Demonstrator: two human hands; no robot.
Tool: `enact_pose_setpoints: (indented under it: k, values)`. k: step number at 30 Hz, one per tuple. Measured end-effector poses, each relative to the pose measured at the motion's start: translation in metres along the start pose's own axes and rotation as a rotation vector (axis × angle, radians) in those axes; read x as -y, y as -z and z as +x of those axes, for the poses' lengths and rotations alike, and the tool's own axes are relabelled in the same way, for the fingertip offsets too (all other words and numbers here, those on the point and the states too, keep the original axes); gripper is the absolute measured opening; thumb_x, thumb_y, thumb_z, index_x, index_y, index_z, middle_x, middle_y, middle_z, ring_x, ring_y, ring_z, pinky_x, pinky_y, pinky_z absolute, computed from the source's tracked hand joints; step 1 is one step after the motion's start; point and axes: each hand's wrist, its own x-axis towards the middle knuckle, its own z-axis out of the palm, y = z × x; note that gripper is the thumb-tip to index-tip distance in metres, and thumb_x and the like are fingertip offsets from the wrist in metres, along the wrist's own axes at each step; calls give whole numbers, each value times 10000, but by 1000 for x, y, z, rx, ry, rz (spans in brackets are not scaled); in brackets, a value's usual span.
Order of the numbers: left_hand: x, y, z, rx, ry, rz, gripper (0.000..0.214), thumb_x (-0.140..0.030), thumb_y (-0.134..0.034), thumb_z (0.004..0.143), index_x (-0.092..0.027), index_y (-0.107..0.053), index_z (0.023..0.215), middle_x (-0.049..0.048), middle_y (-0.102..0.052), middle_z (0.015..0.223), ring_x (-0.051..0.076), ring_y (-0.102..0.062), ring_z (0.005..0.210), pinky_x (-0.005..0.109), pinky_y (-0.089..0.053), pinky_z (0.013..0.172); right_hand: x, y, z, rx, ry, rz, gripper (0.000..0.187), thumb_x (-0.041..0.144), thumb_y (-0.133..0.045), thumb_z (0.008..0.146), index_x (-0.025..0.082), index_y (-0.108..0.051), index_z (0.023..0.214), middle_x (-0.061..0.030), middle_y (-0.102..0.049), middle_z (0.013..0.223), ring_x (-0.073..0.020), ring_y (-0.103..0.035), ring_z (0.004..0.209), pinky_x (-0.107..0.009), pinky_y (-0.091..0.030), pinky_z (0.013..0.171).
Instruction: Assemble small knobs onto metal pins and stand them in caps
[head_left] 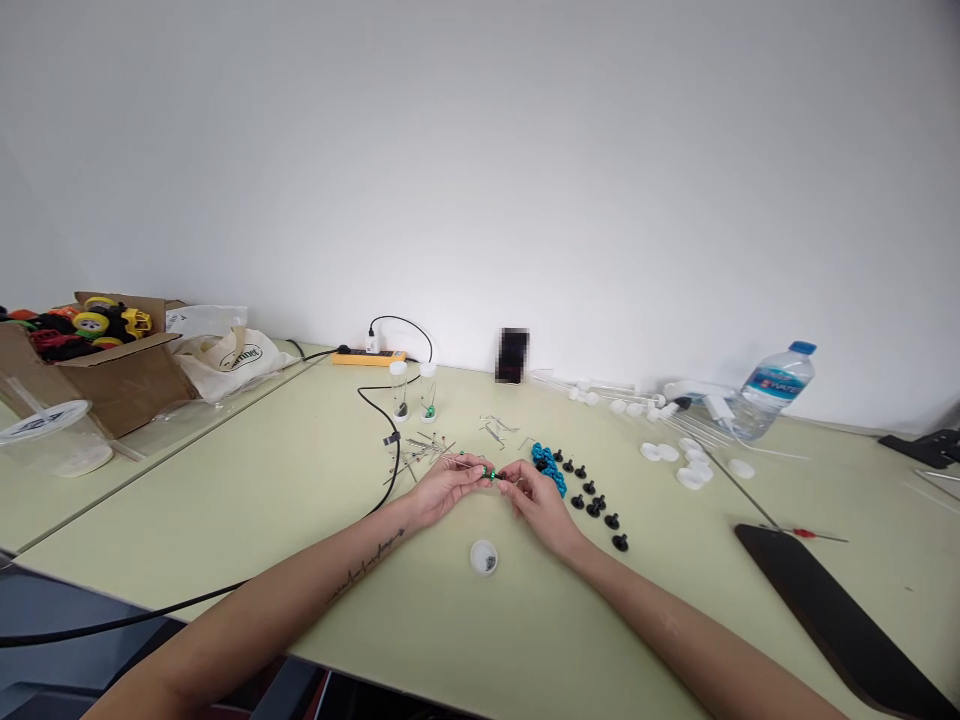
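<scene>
Fingertips of my left hand [442,490] and my right hand [541,505] meet over the table around a small green-and-black part [491,475]. Its exact kind is too small to make out. A thin metal rod seems to run along my left fingers. Just right of my right hand lie a cluster of blue knobbly pieces [553,474] and several black stemmed discs [592,508]. In front of both hands sits a round white cap [477,571] with small grey bits inside. Behind my left hand, thin metal pins [427,447] are scattered, with bent metal keys [495,430] beyond.
Two clear tubes [400,392] stand behind the pins. A black cable [381,400] runs from the orange power strip [367,357]. At right are white discs [694,465], a leaning water bottle [772,390] and a black board [832,610]; left, a cardboard box [131,385] and plastic cup [56,445].
</scene>
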Motion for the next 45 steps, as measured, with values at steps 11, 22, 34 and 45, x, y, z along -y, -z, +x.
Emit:
enact_pose_setpoints:
  k: [11, 22, 34, 45]
  values:
    - [-1, -1, -1, -6, 18, -22, 219, -184, -709, 656, -105, -657, 854, 77, -643, 896, 118, -601, 763, 267, -429, 821, 5, 1, -1, 5, -24, 11, 231, 434, -438, 843, 216, -490, 897, 4, -548, 864, -86, -486, 506, -232, -387, 501]
    - [-1, -2, -2, 11, 17, 11, 214, -194, -711, 653, -95, -658, 835, 85, -635, 903, 123, -593, 762, 282, -421, 826, 7, 2, -1, 99, 11, -48, 360, 436, -300, 903, 189, -507, 741, 26, -527, 578, -109, -490, 504, -242, -390, 573]
    - [0, -8, -5, -12, 11, -20, 222, -197, -712, 654, -94, -659, 843, 77, -638, 882, 113, -594, 745, 259, -431, 803, 10, 2, -2, 72, -22, 40, 356, 443, -305, 896, 200, -498, 722, 14, -543, 632, -114, -481, 496, -252, -393, 537]
    - [0, -6, -3, -13, 38, -51, 246, -213, -722, 643, -97, -654, 849, 73, -646, 797, 124, -596, 729, 277, -432, 783, 3, 2, 1, 70, -22, 56, 167, 379, -484, 826, 217, -467, 862, 15, -545, 785, -105, -490, 528, -240, -385, 505]
